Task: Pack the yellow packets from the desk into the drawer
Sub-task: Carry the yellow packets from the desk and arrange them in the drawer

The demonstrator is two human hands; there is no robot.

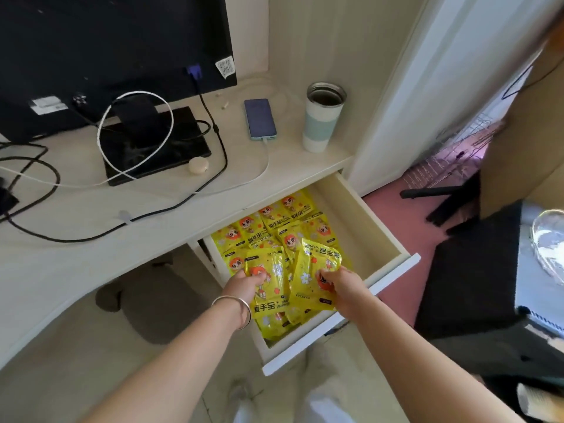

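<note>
Yellow glossy crinkly packets (276, 222) with orange cartoon faces lie overlapped inside the open pale wooden drawer (354, 215) under the cream laminate desk (76, 254). Over them the left hand (247, 282), smooth silver bangle (242, 309) on its wrist, grips one flat packet (273, 296); the right hand (340, 285) pinches a second packet (317, 264), tilted up.

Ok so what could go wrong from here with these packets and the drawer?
1. The left hand and right hand each grip yellow packets above an already heaped pile. Laid loose on top, they could snag when the drawer is pushed in.
2. The lidless tumbler stands near the desk edge above the drawer. A lifting arm might tip it.
</note>
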